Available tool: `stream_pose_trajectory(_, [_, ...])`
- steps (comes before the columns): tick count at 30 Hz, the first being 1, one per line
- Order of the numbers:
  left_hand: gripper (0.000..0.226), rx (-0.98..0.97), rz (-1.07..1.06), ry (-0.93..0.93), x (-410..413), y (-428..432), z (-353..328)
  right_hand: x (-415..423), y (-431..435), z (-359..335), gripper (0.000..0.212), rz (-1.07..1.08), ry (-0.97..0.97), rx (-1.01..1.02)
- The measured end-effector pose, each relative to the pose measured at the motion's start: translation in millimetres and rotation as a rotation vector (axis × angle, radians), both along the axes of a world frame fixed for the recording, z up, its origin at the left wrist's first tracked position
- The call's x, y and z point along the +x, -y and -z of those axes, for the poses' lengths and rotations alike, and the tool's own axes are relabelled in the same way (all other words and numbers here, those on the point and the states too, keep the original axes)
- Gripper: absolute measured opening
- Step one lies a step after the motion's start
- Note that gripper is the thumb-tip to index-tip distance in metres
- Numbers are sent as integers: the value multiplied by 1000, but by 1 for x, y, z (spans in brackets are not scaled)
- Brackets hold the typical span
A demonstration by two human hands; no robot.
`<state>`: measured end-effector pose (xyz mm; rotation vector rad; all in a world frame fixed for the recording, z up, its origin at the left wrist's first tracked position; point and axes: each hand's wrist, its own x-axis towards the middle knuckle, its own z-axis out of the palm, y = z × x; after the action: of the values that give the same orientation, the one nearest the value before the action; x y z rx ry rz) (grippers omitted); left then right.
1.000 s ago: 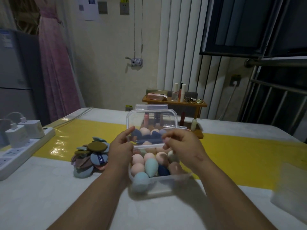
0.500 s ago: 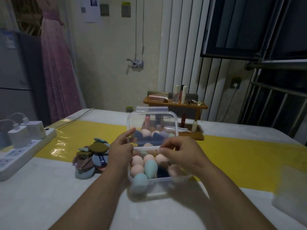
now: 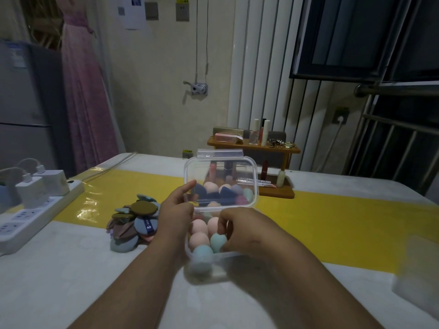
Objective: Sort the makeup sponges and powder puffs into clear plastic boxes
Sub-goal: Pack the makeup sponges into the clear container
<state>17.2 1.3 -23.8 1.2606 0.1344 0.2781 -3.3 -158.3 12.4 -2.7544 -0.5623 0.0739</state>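
Note:
A clear plastic box (image 3: 234, 255) stands on the table, filled with pink, teal and dark makeup sponges (image 3: 199, 239). Its hinged lid (image 3: 254, 181) stands upright behind them. My left hand (image 3: 177, 210) pinches the lid's lower left corner, thumb up along its edge. My right hand (image 3: 247, 231) reaches into the right side of the box, its fingers curled down onto the sponges and hiding those beneath; a grip on one is not visible. A pile of round powder puffs (image 3: 133, 224) in brown, blue and mauve lies to the left of the box.
A white power strip (image 3: 35, 210) with chargers lies along the left edge. Behind the box stands a wooden shelf (image 3: 275, 192) with cosmetics. A blurred clear plastic item (image 3: 418, 276) lies at the right edge. A yellow strip (image 3: 332, 222) crosses the table.
My right hand has dropped from the lid's lower edge down into the box onto the sponges. My left hand stays at the lid's left corner. The camera has shifted slightly.

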Motion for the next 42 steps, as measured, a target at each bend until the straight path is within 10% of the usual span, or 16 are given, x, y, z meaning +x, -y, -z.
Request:
stream_pose_trajectory(18, [70,-44,16,15,-4,3,-1,-1,18,-2,14,-60,-83,294])
stream_pose_trajectory(29, [72,9,-21,5,5,-10,-1,25,50,12,24,301,345,822])
stream_pose_trajectory(42, [67,20,-68,-16,14,-26,1,46,62,48,41,234,53,558])
